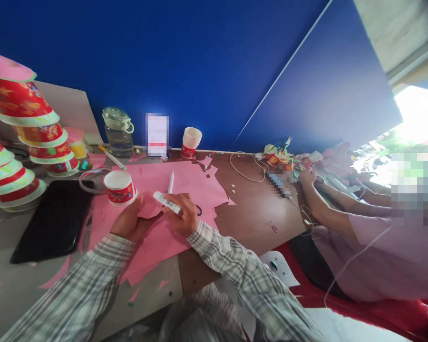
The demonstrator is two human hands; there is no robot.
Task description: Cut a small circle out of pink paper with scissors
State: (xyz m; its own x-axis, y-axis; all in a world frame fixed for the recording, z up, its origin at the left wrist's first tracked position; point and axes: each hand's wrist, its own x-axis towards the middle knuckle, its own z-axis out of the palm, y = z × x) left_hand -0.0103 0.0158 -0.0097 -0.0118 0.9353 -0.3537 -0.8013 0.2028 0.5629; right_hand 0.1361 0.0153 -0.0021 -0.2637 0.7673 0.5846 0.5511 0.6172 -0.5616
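My right hand [181,213] is wrapped round a white tube with a barcode label [167,203], perhaps a glue stick. My left hand [130,221] is closed on a piece of pink paper [150,209], with the thumb on top. Just beyond the left hand stands a red paper cup with a white rim [119,188], upright and open at the top. A slim white pen-shaped thing [171,181] lies past the right hand. Partly hidden beside that hand is a dark loop [199,210]. Large pink sheets [192,178] lie under both hands.
Towers of stacked red cups [48,137] rise at the left, near a black phone [53,221]. A lidded water jug [117,133], a lit screen [157,135] and nested cups [191,140] line the blue partition [164,57]. A co-worker's arm [321,204] rests at right.
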